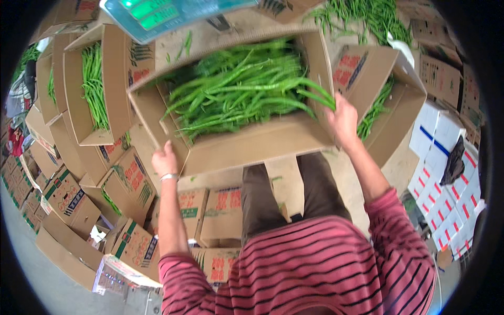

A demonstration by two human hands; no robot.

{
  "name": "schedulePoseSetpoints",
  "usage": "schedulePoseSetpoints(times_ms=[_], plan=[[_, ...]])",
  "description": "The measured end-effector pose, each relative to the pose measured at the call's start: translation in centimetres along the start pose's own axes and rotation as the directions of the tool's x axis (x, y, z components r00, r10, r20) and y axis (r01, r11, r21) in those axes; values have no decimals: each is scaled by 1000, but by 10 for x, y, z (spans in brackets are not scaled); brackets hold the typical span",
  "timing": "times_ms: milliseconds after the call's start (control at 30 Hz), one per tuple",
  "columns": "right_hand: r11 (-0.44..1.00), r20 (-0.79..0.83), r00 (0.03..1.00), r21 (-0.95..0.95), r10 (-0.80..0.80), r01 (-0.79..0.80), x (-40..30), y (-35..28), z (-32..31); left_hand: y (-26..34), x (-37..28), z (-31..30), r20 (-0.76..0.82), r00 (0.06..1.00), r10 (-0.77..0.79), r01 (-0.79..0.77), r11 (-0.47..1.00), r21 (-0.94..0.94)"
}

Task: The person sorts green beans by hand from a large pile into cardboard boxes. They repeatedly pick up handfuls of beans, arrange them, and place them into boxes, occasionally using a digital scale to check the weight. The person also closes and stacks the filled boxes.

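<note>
An open cardboard box (256, 141) full of long green chili peppers (240, 90) is held up before me, slightly blurred. My left hand (164, 159) grips its near left corner; a bracelet circles that wrist. At the right end wall, my right hand (342, 120) grips the box edge, with a few pepper tips poking out beside its fingers. Just beyond the box stands a digital scale (177, 15) with a lit green display.
Open boxes with green peppers stand at left (94, 86) and right (393, 130). Loose peppers (366, 19) lie at the upper right. Printed cartons (222, 216) sit near my legs; white boxes (445, 197) are stacked at right. A person in red (16, 139) is at far left.
</note>
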State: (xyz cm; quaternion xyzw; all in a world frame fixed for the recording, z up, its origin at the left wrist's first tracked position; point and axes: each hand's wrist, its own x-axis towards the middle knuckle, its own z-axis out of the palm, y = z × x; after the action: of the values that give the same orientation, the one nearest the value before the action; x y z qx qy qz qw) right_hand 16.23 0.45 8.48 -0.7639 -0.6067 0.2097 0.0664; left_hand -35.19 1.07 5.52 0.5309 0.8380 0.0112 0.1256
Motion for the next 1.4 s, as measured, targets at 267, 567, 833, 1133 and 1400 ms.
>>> schedulePoseSetpoints(times_ms=[267, 567, 833, 1133, 1400], plan=[[993, -32, 999, 121, 4, 0, 6, -1, -5, 3, 13, -19, 164, 971, -173, 191, 977, -95], [987, 3, 1000, 158, 3, -3, 24, -72, -64, 97, -7, -26, -213, 799, 563, -565, 823, 57], [893, 286, 958, 428, 10, -137, 31, -110, -23, 199, -28, 96, 365, 657, 660, -696, 716, -41], [953, 258, 960, 304, -105, 23, 47, -102, 32, 163, -2, 84, 234, 722, 651, -507, 728, -461], [932, 211, 908, 74, -362, 354, 54, -131, 83, 91, 17, 67, 239, 812, 533, -510, 846, -154]])
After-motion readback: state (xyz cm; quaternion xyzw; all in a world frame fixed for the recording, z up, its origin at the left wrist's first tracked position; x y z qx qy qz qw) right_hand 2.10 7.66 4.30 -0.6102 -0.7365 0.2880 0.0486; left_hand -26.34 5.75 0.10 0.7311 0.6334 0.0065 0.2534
